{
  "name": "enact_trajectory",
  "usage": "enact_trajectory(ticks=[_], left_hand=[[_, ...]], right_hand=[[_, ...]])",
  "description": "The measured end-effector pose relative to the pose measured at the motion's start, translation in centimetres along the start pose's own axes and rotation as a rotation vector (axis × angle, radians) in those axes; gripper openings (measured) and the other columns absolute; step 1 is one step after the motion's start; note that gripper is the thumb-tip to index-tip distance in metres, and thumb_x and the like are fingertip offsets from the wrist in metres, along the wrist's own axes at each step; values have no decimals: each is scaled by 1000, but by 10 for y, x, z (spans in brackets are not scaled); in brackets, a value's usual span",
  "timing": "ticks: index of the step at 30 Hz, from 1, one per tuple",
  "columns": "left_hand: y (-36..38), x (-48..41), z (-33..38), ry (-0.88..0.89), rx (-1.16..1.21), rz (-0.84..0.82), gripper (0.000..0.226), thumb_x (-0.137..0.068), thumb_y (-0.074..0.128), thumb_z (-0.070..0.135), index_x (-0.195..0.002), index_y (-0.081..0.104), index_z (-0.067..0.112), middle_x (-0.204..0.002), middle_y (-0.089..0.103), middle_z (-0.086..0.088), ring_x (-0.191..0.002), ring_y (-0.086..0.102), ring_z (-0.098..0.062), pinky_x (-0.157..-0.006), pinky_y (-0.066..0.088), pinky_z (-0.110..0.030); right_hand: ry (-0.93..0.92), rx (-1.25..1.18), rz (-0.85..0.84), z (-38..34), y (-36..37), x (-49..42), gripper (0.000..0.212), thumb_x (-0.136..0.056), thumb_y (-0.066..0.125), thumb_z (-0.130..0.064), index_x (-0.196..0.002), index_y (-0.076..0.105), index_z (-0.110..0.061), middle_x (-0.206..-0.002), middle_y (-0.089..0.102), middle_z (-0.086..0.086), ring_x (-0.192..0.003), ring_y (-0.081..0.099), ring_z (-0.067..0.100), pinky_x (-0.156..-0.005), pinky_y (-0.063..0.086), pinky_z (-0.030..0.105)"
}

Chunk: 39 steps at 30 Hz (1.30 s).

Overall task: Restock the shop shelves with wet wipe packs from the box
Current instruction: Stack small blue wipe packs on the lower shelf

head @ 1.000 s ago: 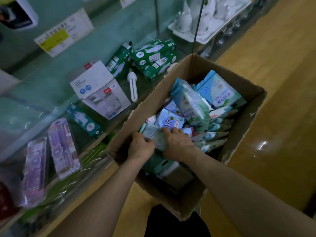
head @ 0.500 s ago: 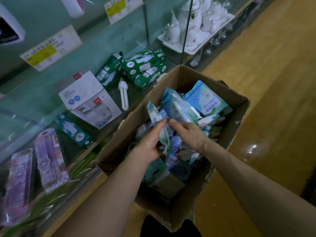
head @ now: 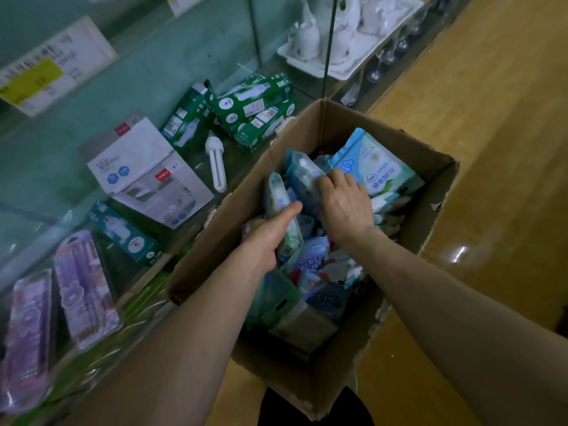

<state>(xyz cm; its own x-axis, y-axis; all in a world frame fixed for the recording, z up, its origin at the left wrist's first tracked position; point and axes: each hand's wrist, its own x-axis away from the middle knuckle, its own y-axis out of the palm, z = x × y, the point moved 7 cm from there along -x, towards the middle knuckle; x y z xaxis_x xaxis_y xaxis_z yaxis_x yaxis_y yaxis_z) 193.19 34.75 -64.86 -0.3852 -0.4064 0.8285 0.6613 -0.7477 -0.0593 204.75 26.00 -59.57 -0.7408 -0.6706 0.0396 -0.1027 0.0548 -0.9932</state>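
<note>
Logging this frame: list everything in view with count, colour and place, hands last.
box: one, brown cardboard, beside shelf
wipe packs: many, blue, teal, white, in box
big pack: one, light blue and white, box's far end
bulb boxes: at least three, green, shelf
bulb: one, white, shelf
LED box: one, white, shelf
teal box: one, teal, beside LED box
blister packs: two, purple, shelf's left
tea set: one, white, far compartment
left hand: grips upright pack
right hand: grips second pack
</note>
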Motion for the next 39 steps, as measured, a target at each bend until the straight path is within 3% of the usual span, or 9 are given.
enact_trajectory(ticks=[4,8,11,14,17,22,31,34,39], left_hand=[[5,-1,0,-8,12,-11,90,-43,84,59,-120,65,17,-107,71,-7,-93,69,-26,-83,56,-45],[10,2,-5,-98,16,-107,81,-54,86,52,-124,63,17,-106,72,-11,-87,71,-29,-65,59,-44],[14,16,0,-123,16,-175,42,-79,73,42,-111,66,15,-88,72,-12,-63,71,-25,-49,55,-36],[18,32,12,-77,53,-167,44,-72,77,40,-106,69,14,-96,71,-9,-76,68,-24,-73,54,-35],[31,63,24,-17,72,-194,76,-49,82,42,-118,68,16,-109,71,-8,-91,69,-26,-83,54,-39],[60,130,40,94,170,-281,70,-63,82,40,-127,60,18,-115,69,-13,-91,71,-30,-70,58,-43],[133,258,55,284,86,-418,84,-46,82,44,-122,59,18,-101,68,-12,-87,67,-31,-68,54,-41],[176,306,54,306,3,-536,64,-65,81,39,-123,59,20,-98,68,-9,-82,66,-27,-63,51,-34],[257,388,39,328,-127,-767,46,-79,77,30,-119,58,19,-90,71,-8,-74,69,-27,-63,54,-35]], right_hand=[[-19,77,58,-11,-1,13,34,-82,60,-6,-116,56,-7,-108,54,14,-97,52,34,-78,40,40],[124,86,-264,-2,12,9,31,-92,53,-20,-122,54,-11,-124,47,11,-115,45,30,-92,39,39],[322,-256,-287,14,-1,9,26,-90,53,-20,-114,59,-13,-119,54,11,-112,51,32,-83,41,37],[502,-608,-218,26,-30,22,12,-90,55,-27,-86,56,-17,-91,58,7,-92,57,32,-70,39,33],[609,-810,-109,35,-65,48,26,-88,59,-33,-73,43,-18,-73,47,0,-77,50,29,-63,37,33],[759,-1043,46,56,-124,114,45,-90,58,-27,-133,51,-14,-120,61,2,-85,65,15,-81,56,41],[951,-1259,685,96,-236,253,18,-90,62,-19,-108,64,-22,-92,70,-9,-79,67,6,-68,54,23],[979,-1237,844,114,-267,293,17,-90,62,-16,-103,60,-27,-88,67,-15,-79,66,1,-68,52,17],[1078,-1166,1079,153,-309,372,28,-90,63,-16,-117,65,-13,-101,71,-1,-89,69,11,-79,58,31]])
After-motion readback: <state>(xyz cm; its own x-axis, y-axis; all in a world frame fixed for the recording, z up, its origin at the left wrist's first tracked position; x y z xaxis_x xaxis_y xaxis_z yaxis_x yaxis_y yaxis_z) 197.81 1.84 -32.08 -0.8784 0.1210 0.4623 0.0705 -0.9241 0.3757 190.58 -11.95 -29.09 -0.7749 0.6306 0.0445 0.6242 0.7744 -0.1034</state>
